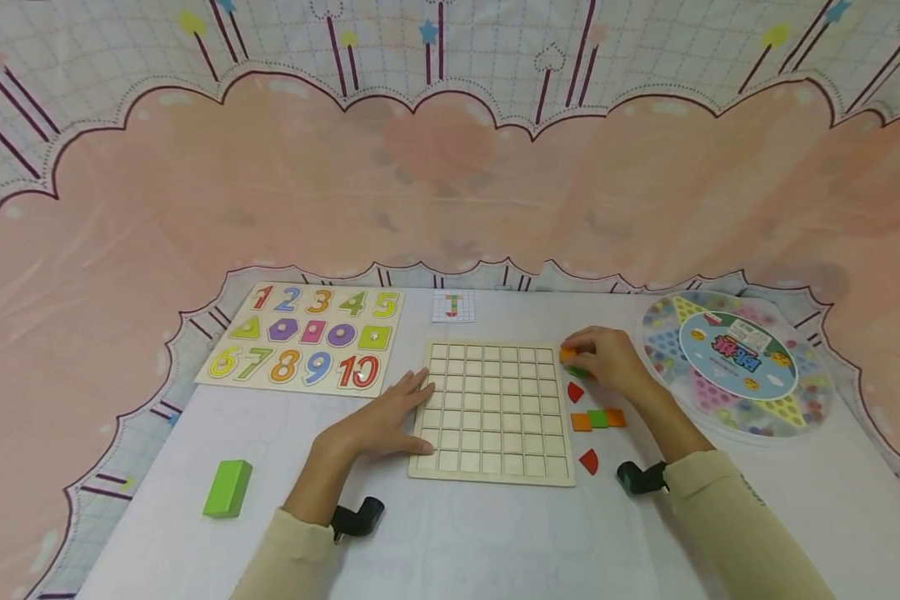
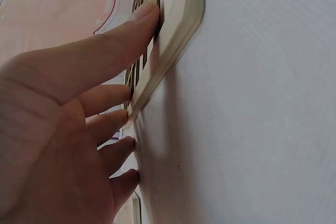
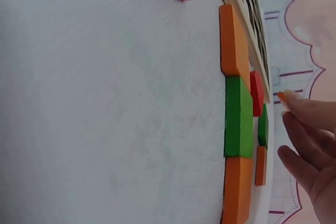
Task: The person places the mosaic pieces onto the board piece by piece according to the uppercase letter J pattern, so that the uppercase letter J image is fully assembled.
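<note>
A wooden grid board [image 1: 495,412] lies flat in the middle of the white table. My left hand [image 1: 390,417] rests open on its left edge, fingers straight; in the left wrist view the thumb lies on the board's rim [image 2: 178,30]. My right hand [image 1: 603,358] hovers just off the board's upper right corner, fingers curled, and pinches a small orange tile [image 1: 567,354] at its fingertips. That tile's tip [image 3: 281,96] shows in the right wrist view. Under the hand lie a green tile [image 1: 579,372] and a red quarter piece [image 1: 574,390].
Right of the board sit an orange-green-orange row of tiles [image 1: 597,418] and another red quarter piece [image 1: 588,461]. A number puzzle [image 1: 303,337] lies at the back left, a pattern card [image 1: 453,306] behind the board, a round game box [image 1: 738,362] at right, a green block [image 1: 227,487] at front left.
</note>
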Available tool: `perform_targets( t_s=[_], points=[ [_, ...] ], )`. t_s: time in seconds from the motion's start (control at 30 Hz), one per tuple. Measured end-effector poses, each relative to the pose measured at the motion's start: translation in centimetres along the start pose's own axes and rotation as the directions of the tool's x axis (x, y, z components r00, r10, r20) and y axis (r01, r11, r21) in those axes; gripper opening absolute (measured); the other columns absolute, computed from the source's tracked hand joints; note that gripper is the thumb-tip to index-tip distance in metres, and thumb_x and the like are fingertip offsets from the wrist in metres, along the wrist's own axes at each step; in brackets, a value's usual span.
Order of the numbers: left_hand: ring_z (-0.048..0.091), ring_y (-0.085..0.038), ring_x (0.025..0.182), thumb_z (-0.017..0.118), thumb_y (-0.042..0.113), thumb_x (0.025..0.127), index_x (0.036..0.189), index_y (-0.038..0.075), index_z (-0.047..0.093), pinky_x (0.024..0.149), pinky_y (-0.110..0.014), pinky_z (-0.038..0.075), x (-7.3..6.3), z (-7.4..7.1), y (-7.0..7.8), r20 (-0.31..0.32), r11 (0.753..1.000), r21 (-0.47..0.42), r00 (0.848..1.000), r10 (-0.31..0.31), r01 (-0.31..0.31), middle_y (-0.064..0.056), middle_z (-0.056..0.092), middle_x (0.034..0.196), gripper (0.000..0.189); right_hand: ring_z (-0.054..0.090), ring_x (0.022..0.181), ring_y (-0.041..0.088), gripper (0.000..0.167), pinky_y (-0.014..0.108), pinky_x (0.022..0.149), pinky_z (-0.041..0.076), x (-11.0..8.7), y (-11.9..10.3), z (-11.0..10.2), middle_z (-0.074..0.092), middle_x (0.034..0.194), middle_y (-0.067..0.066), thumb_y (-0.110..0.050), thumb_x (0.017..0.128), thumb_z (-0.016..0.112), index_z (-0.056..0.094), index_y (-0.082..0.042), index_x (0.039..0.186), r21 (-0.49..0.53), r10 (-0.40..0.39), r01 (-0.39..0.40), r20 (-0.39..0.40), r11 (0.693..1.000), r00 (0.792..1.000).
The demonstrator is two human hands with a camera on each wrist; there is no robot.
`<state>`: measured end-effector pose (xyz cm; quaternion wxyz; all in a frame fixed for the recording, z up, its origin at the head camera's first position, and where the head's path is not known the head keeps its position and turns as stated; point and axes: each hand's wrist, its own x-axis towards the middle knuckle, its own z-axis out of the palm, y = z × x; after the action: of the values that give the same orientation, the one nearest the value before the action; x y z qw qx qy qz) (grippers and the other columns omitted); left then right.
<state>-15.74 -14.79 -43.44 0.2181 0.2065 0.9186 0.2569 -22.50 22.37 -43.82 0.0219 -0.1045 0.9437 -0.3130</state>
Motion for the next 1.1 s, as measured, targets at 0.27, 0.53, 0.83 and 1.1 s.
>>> perform_targets(
  t_s=[0.27,0.53,0.83,1.1],
  points=[
    [0.010,-0.034,0.162,0.085,0.032,0.082,0.158,0.007,0.037,0.130,-0.055,0.020,0.1,0.1,0.0,-0.013,1.000,0.002,1.000,-0.011,0.011,-0.008,0.014,0.174,0.093,0.073,0.097,0.029,0.026,0.041,0.084,0.062,0.2,-1.3,0.4,0.075,0.120,0.016,-0.015,0.089,0.079,0.078,-0.006,0.113,0.048,-0.011,0.011,-0.014,0.999,1.000],
    [0.010,-0.033,0.163,0.085,0.032,0.081,0.158,0.008,0.038,0.130,-0.055,0.020,0.0,0.0,0.0,-0.018,1.000,-0.006,1.000,-0.023,0.022,-0.007,0.015,0.174,0.093,0.073,0.099,0.025,0.025,0.038,0.086,0.062,1.0,-3.7,1.9,0.076,0.120,0.011,-0.016,0.087,0.081,0.079,-0.010,0.111,0.126,-0.021,0.016,0.035,0.992,0.999],
    [0.010,-0.032,0.163,0.087,0.033,0.080,0.158,0.009,0.039,0.130,-0.054,0.021,0.2,0.0,0.0,-0.014,1.000,-0.016,1.000,-0.011,0.010,-0.006,0.015,0.174,0.094,0.074,0.104,0.026,0.026,0.040,0.091,0.062,1.9,-6.6,3.9,0.075,0.123,0.011,-0.011,0.086,0.081,0.079,-0.008,0.112,0.190,-0.098,0.079,0.093,0.979,0.991],
    [0.009,-0.032,0.163,0.087,0.031,0.080,0.158,0.009,0.039,0.130,-0.055,0.021,0.0,-0.1,0.0,-0.016,0.999,-0.026,1.000,-0.026,0.025,-0.005,0.015,0.174,0.094,0.075,0.098,0.021,0.025,0.033,0.083,0.062,2.4,-8.7,6.2,0.077,0.117,0.009,-0.017,0.086,0.082,0.080,-0.012,0.111,0.185,-0.096,0.071,0.127,0.980,0.987]
  ],
)
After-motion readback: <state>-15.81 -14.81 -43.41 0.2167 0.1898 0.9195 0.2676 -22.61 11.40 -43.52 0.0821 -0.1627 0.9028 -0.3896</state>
